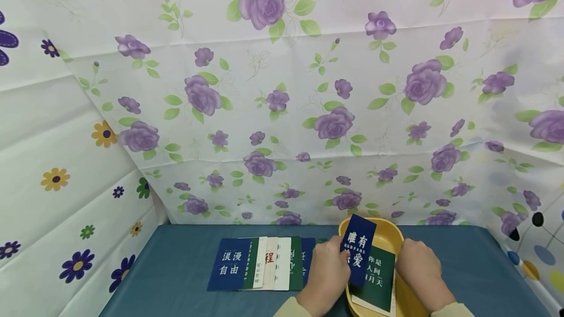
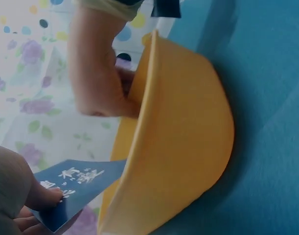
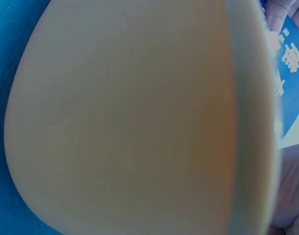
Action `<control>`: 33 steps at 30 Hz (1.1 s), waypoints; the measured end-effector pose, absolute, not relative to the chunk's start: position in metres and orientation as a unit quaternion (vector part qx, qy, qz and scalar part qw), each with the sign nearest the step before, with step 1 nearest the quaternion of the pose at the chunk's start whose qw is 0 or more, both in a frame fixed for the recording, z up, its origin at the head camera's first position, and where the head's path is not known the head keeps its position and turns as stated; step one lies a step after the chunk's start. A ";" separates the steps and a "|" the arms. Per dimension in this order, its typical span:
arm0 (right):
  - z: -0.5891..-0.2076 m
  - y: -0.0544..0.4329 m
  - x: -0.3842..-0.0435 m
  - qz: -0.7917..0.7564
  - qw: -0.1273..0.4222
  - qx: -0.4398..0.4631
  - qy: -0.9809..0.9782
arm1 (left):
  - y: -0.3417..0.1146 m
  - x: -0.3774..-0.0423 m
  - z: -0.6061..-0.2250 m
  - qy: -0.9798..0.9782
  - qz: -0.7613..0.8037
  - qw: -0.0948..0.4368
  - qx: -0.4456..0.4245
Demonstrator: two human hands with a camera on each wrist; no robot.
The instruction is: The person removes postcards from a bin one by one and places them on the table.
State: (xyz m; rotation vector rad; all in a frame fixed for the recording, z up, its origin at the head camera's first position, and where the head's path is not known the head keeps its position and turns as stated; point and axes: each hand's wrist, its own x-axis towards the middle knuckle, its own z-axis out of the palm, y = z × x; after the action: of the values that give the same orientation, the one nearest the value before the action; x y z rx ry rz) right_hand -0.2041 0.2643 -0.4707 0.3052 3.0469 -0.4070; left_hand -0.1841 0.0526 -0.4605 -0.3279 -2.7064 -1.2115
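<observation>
My left hand (image 1: 326, 270) pinches a dark blue card (image 1: 362, 238) with white Chinese characters, its thumb lying across the card's face in the left wrist view. The card is tilted over the left side of a yellow plastic basin (image 1: 389, 230). Inside the basin a dark green card (image 1: 382, 283) with white writing lies over a pale one. At the basin's right side, my right hand (image 1: 418, 263) has its fingers curled over the rim beside the green card. The basin hides those fingertips, so I cannot see whether they hold anything.
Left of the basin, an overlapping row of blue, green and white cards (image 1: 233, 264) lies on the blue-green table (image 1: 176, 268). A flower-patterned sheet (image 1: 282, 136) hangs behind the table, and similar sheeting stands at both sides.
</observation>
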 end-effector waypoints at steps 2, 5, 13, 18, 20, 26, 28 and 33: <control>-0.471 0.264 -0.204 -0.131 0.027 0.099 0.986 | 0.046 -0.186 -0.460 -0.899 -0.410 0.105 -0.115; -0.472 0.265 -0.205 -0.134 0.041 0.103 0.985 | 0.034 -0.189 -0.458 -0.892 -0.411 0.145 -0.122; -0.476 0.267 -0.208 -0.132 0.048 0.104 0.985 | -0.013 -0.202 -0.450 -0.881 -0.411 0.215 -0.093; -0.474 0.267 -0.210 -0.136 0.056 0.106 0.983 | -0.047 -0.207 -0.444 -0.887 -0.395 0.234 -0.055; -0.473 0.266 -0.209 -0.136 0.058 0.107 0.983 | -0.059 -0.208 -0.443 -0.888 -0.392 0.237 -0.037; -0.473 0.266 -0.209 -0.139 0.056 0.105 0.983 | -0.093 -0.209 -0.443 -0.885 -0.378 0.272 0.005; -0.472 0.266 -0.209 -0.140 0.057 0.105 0.983 | -0.102 -0.209 -0.443 -0.884 -0.372 0.282 0.013; -0.472 0.266 -0.208 -0.140 0.058 0.108 0.983 | -0.124 -0.210 -0.445 -0.887 -0.363 0.285 0.028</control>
State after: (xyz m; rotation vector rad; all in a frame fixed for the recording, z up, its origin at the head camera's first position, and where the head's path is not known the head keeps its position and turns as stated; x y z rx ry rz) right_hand -0.2080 0.2656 -0.4719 0.3260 2.9787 -0.4237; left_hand -0.2103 -0.1242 -0.4447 0.0744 -2.3709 -0.9695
